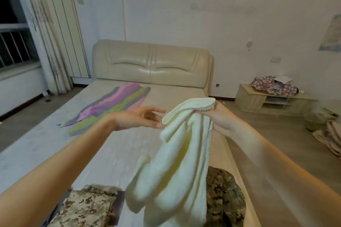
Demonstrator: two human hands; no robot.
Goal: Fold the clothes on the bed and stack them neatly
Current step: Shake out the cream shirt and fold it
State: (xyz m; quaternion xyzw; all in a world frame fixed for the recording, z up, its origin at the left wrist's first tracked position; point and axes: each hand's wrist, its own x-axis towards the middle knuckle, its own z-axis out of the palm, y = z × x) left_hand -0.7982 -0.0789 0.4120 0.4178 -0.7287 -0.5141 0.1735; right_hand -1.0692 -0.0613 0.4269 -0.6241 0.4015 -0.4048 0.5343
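Bed (55, 143): filled the middle of the view, bare mattress running up to the headboard at 12 o'clock.
Striped cloth (110, 107): lay flat on the mattress at 10 o'clock, well apart from my hands.
Cream garment (177, 162): off the bed, hanging in loose bunched folds from about 1 o'clock down to 6 o'clock; not yet folded.
Pale camouflage piece (88, 206): at 7 o'clock on the near edge of the bed, looked folded already.
Dark camouflage piece (223, 199): at 5 o'clock, partly behind the hanging garment; crumpled, as far as I could tell.
Right hand (219, 118): gripped the garment's top edge at 1 o'clock, taking all its weight.
Left hand (140, 118): held nothing, fingers straight and relaxed, tips just beside the garment's upper fold; contact could not be confirmed.
Bead trim (210, 134): ran down the garment's right edge below my right hand.
Step in hand (judged): find a second corner and spread the garment.
Method note: pinch the opposite top corner with the left hand, pull both hands apart until the folds drop out, then lay it flat on the bare mattress at 9 o'clock before creasing.
Caution: beads may snag; keep the trim outward.
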